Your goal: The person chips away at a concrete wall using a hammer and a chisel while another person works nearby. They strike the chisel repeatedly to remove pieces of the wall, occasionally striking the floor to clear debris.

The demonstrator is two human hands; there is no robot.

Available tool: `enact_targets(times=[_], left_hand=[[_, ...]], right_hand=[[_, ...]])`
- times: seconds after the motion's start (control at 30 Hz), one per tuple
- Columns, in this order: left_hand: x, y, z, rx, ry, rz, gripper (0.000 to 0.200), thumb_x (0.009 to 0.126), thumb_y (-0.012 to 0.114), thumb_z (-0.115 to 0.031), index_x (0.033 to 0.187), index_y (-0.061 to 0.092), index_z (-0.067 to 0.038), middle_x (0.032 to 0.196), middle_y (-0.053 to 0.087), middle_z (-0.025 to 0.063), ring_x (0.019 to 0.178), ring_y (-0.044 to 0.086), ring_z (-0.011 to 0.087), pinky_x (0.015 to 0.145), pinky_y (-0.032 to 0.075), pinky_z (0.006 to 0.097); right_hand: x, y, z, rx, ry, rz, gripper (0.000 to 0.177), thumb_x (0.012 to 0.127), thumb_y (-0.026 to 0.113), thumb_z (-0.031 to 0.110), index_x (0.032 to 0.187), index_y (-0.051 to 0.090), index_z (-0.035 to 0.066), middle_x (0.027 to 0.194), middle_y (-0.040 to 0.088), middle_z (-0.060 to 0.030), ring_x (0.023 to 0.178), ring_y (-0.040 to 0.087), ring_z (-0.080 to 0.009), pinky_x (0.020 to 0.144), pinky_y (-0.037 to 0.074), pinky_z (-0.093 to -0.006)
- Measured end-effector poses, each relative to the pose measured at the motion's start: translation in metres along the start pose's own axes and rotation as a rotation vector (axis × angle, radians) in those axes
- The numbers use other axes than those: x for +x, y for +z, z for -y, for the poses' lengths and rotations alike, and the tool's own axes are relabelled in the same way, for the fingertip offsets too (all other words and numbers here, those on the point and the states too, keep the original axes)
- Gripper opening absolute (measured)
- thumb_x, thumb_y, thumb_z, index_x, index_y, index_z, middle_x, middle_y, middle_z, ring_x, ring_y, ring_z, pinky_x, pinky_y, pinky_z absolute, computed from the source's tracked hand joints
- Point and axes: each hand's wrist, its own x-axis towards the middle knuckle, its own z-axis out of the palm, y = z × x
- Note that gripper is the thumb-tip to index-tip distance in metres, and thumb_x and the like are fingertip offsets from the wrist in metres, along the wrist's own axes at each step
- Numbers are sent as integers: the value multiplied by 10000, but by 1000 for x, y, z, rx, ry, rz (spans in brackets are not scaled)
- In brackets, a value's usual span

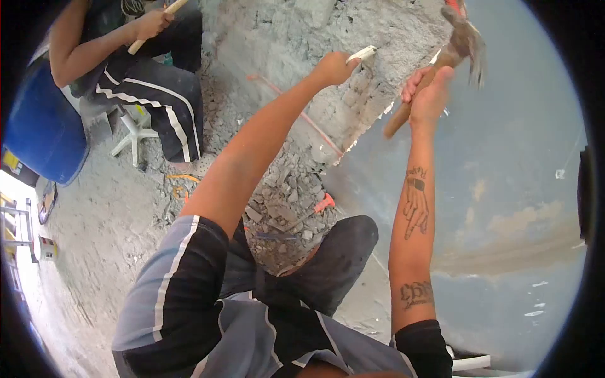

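Note:
My left hand (335,68) is closed round a pale, off-white tool handle (362,54) in front of the rough, chipped wall (391,31). What lies beyond the handle cannot be made out. On the right, my right hand (431,94) grips the wooden shaft of a hammer (406,116). The hammer's metal head is raised near the top of the view, blurred, in front of the border between broken plaster and the smooth grey wall (504,157). Something red shows just above it.
Rubble (287,189) is heaped by my knees, with an orange-handled tool (324,203) on it. A thin reddish rod (321,133) slants behind my left arm. At upper left a seated co-worker's hand (151,24) holds a wooden handle, beside a blue barrel (44,126).

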Motion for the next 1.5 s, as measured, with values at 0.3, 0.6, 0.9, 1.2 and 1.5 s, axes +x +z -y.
enact_targets(times=[0.3,0.6,0.9,1.2,1.5], left_hand=[[-32,-1,61,226,64,166,595,964,420,-485,875,659,53,873,648,283,847,622,450,772,467,513],[-252,7,179,223,-423,338,579,921,493,-467,823,664,77,812,647,292,828,623,470,767,474,527],[-298,-16,175,180,-486,230,534,940,487,-443,792,658,41,791,647,280,807,629,470,719,492,527],[-292,-11,174,127,-589,305,553,877,539,-509,919,665,28,837,663,253,811,647,430,741,499,510],[-288,-1,172,55,-586,264,543,871,549,-517,871,666,14,813,674,222,787,651,410,740,500,495]], right_hand=[[-20,-3,-76,-329,608,144,653,894,447,688,681,512,74,495,412,-4,387,405,-140,383,333,-299],[-4,34,52,-328,-289,181,594,934,442,629,786,541,62,518,442,6,410,423,-114,391,325,-275],[8,22,-78,-945,554,208,736,821,490,756,618,521,50,494,453,-39,391,450,-169,400,367,-331],[33,41,19,-470,-136,160,625,931,427,643,663,550,92,530,462,4,425,443,-115,411,360,-272],[39,34,-90,-921,386,199,689,795,558,742,595,512,85,477,427,-2,378,413,-128,371,327,-290]])
